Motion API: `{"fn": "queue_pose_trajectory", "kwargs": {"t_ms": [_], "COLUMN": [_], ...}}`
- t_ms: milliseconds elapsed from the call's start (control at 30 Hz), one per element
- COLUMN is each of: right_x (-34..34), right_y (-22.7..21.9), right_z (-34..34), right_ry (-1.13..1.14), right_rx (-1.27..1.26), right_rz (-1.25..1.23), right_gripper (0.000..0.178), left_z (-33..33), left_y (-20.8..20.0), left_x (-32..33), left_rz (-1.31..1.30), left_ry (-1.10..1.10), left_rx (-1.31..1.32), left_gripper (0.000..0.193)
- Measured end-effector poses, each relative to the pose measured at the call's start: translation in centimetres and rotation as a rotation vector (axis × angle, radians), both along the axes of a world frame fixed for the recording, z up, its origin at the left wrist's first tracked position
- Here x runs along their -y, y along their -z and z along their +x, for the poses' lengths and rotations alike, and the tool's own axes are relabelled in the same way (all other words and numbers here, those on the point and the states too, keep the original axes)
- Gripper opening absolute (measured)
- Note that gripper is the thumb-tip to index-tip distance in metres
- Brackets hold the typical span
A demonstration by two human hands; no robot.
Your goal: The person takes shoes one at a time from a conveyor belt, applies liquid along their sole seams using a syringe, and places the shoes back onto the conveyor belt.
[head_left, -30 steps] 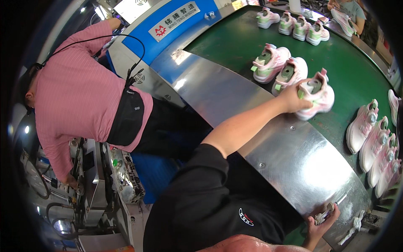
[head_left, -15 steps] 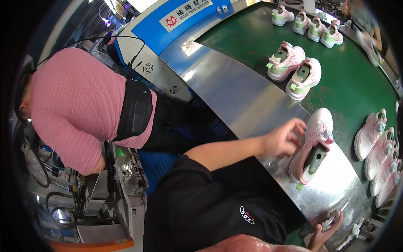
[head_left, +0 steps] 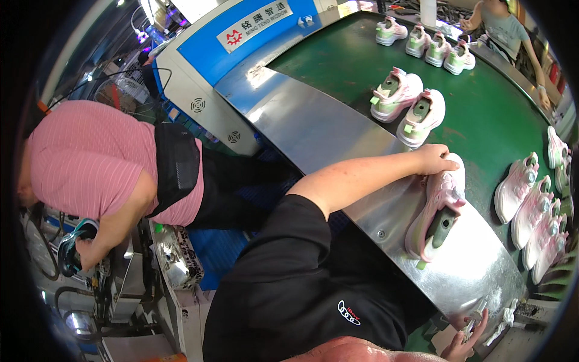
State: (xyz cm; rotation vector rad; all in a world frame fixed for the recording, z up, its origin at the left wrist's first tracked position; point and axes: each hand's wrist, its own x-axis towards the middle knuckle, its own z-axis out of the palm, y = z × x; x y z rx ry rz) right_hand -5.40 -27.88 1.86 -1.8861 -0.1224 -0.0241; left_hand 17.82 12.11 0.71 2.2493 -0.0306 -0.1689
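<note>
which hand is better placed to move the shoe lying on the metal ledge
Left, most likely: the left hand is right at the toe of that shoe, while the right hand is farther off and holding a small object.

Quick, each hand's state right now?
Left hand: closed on the toe of a pale pink shoe.
Right hand: holding a small metallic object, kind unclear.

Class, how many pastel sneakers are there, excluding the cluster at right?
7: one sneaker on the steel ledge, left hand at its toe; two sneakers beyond on the green belt; four sneakers farther back.
</note>
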Motion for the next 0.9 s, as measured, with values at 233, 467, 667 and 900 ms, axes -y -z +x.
{"fn": "queue_pose_trajectory", "kwargs": {"t_ms": [233, 467, 667, 900], "right_x": [-0.7, -5.1, -8.0, -11.9], "right_y": [-1.9, -6.4, -8.6, -11.1], "right_z": [-1.0, 2.4, 5.1, 7.0], "right_ry": [0.018, -0.131, -0.379, -0.636], "right_rx": [0.057, 0.011, -0.009, -0.018], "right_rz": [-0.04, 0.58, 0.771, 0.95], "right_gripper": [0.096, 0.09, 0.11, 0.094], "left_z": [-4.5, -7.9, -8.9, -9.1], "left_y": [-3.4, -3.5, -3.9, -2.6], "left_x": [5.5, 4.7, 3.2, 3.3], "left_rz": [-0.886, -1.465, -1.444, -1.343], "left_ry": [0.124, 0.151, 0.223, 0.449], "left_rx": [0.031, -0.073, -0.03, 0.111], "left_gripper": [0.058, 0.055, 0.067, 0.066]}}
